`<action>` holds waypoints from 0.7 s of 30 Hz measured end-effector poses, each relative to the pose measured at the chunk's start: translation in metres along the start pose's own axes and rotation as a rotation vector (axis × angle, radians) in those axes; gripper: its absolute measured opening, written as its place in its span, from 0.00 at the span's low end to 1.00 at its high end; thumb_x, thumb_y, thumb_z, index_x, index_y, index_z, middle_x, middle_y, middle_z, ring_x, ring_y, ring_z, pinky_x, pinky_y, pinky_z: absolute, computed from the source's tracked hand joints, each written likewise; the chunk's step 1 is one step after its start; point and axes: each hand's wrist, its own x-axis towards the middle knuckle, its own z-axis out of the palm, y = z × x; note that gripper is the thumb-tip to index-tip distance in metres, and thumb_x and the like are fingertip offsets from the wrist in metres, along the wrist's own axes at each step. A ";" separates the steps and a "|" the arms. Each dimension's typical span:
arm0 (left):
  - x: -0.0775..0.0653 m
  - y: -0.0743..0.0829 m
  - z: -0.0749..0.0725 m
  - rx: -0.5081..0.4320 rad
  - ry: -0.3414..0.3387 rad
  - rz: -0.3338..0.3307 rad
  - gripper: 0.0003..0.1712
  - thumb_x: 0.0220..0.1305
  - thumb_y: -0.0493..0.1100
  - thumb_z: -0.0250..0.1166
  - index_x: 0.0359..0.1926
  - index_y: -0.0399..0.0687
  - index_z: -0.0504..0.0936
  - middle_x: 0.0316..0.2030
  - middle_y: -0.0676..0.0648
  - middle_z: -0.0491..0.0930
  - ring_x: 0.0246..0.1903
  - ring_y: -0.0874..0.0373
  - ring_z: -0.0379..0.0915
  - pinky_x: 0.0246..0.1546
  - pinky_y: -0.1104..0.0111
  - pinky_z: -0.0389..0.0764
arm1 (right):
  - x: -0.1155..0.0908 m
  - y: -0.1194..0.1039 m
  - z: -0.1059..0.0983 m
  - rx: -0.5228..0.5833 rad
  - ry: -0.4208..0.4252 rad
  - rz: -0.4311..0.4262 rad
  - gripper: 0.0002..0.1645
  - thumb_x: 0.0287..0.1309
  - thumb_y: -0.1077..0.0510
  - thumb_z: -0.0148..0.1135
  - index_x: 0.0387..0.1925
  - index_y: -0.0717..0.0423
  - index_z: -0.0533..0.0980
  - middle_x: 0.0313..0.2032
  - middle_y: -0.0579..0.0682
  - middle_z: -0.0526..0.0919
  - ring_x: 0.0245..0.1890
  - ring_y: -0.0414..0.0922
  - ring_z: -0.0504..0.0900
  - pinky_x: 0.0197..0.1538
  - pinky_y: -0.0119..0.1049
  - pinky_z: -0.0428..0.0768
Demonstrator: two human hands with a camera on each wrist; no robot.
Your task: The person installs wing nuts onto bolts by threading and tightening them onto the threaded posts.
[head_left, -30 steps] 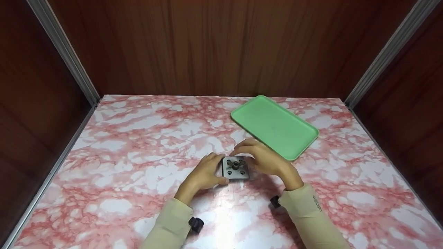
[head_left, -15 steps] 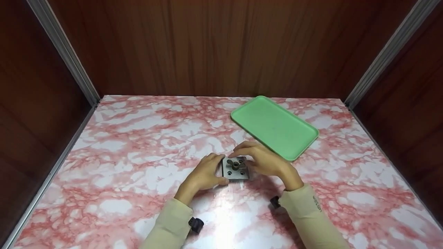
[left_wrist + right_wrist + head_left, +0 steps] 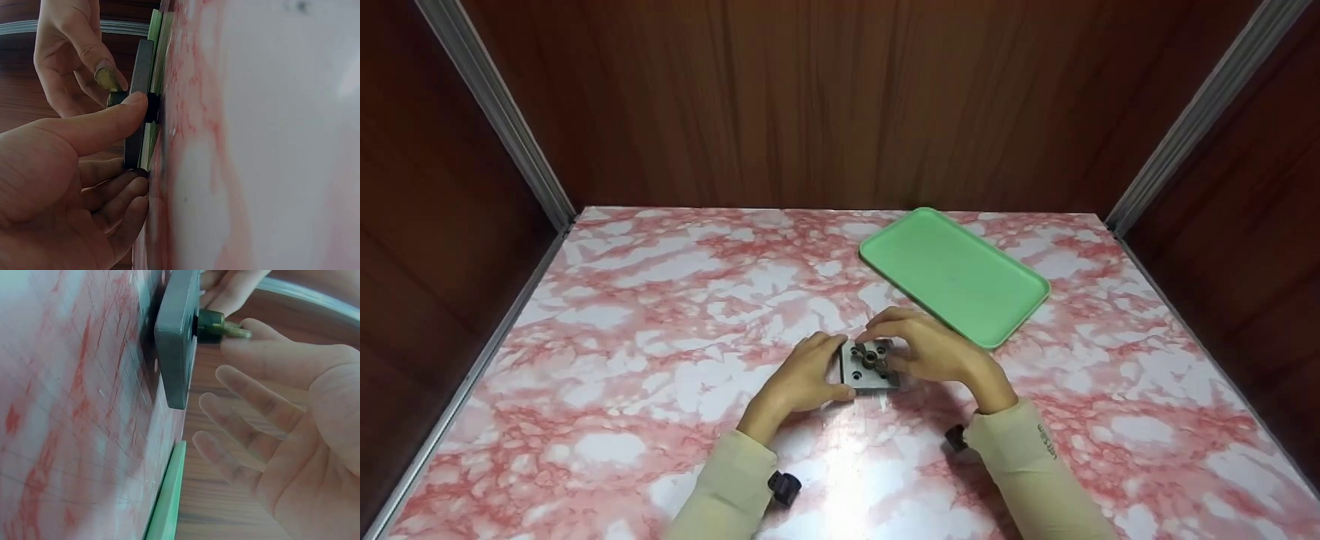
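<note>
A square grey metal plate (image 3: pixel 870 382) with several holes lies near the middle of the table. My left hand (image 3: pixel 802 379) grips its left side, thumb on the near edge and fingers at the far corner. From the plate's centre rises a dark, brassy wing nut (image 3: pixel 871 359). My right hand (image 3: pixel 934 349) holds its wings between thumb and index finger, the other fingers loosely bent. In the left wrist view, one wing of the wing nut (image 3: pixel 106 79) shows near the right fingers, and a dark stub sits under the plate (image 3: pixel 134 138). The right thumb touches a wing in the right wrist view.
A light green tray (image 3: pixel 960 277) lies at an angle behind the right hand. The tabletop (image 3: pixel 660 315) has a red and white marbled pattern. Dark wood panels (image 3: pixel 840 105) enclose the back and both sides.
The wing nut has turned clockwise as seen from above. My right thumb and index finger have come onto its wings. The left hand and the plate have stayed in place.
</note>
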 end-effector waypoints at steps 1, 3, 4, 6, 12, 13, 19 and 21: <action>0.000 0.000 0.000 -0.003 0.001 0.000 0.50 0.64 0.45 0.78 0.80 0.39 0.64 0.72 0.41 0.69 0.73 0.43 0.62 0.72 0.49 0.66 | 0.000 0.000 0.000 0.000 -0.001 0.006 0.27 0.65 0.67 0.70 0.64 0.48 0.84 0.62 0.52 0.82 0.65 0.51 0.78 0.68 0.54 0.76; 0.000 0.000 0.000 -0.007 0.003 0.001 0.50 0.64 0.44 0.78 0.80 0.39 0.64 0.73 0.41 0.69 0.73 0.43 0.62 0.72 0.49 0.66 | 0.000 0.000 0.000 0.003 -0.003 0.015 0.27 0.65 0.66 0.70 0.64 0.48 0.84 0.62 0.52 0.82 0.65 0.52 0.78 0.68 0.55 0.75; 0.000 0.000 0.000 -0.010 0.004 0.002 0.50 0.64 0.44 0.78 0.80 0.39 0.64 0.73 0.41 0.69 0.73 0.43 0.62 0.72 0.49 0.66 | 0.000 0.000 0.000 0.004 -0.004 0.019 0.27 0.65 0.66 0.70 0.64 0.48 0.84 0.62 0.52 0.82 0.65 0.52 0.78 0.68 0.55 0.75; 0.000 0.000 0.000 -0.011 0.004 0.005 0.50 0.64 0.44 0.78 0.80 0.39 0.64 0.72 0.41 0.69 0.73 0.43 0.62 0.72 0.48 0.66 | 0.000 0.000 0.000 0.010 -0.004 0.025 0.26 0.65 0.65 0.70 0.64 0.49 0.84 0.62 0.52 0.82 0.65 0.52 0.77 0.68 0.55 0.75; 0.000 -0.001 0.000 -0.011 0.006 0.005 0.50 0.63 0.44 0.78 0.80 0.38 0.64 0.71 0.41 0.70 0.70 0.44 0.65 0.70 0.49 0.68 | 0.001 0.001 0.001 0.034 0.010 0.060 0.25 0.63 0.62 0.73 0.62 0.51 0.84 0.61 0.51 0.82 0.65 0.51 0.78 0.68 0.53 0.76; 0.000 -0.001 0.000 -0.012 0.006 0.002 0.50 0.63 0.44 0.78 0.80 0.39 0.64 0.71 0.41 0.70 0.69 0.45 0.65 0.69 0.49 0.68 | 0.001 0.001 0.001 0.034 0.011 0.068 0.25 0.62 0.61 0.74 0.61 0.50 0.84 0.61 0.50 0.82 0.64 0.50 0.78 0.67 0.53 0.76; 0.000 -0.001 0.000 -0.021 0.002 -0.004 0.50 0.63 0.44 0.79 0.80 0.39 0.64 0.71 0.41 0.70 0.65 0.46 0.66 0.67 0.50 0.69 | 0.002 0.001 0.002 0.018 0.016 0.110 0.24 0.60 0.55 0.79 0.58 0.48 0.84 0.59 0.47 0.83 0.63 0.47 0.78 0.67 0.49 0.76; 0.000 -0.001 0.000 -0.021 0.002 -0.005 0.50 0.63 0.44 0.79 0.80 0.39 0.64 0.71 0.41 0.70 0.65 0.46 0.67 0.67 0.50 0.70 | 0.002 0.001 0.002 0.014 0.022 0.121 0.24 0.59 0.54 0.80 0.57 0.48 0.83 0.58 0.46 0.84 0.64 0.47 0.78 0.67 0.50 0.76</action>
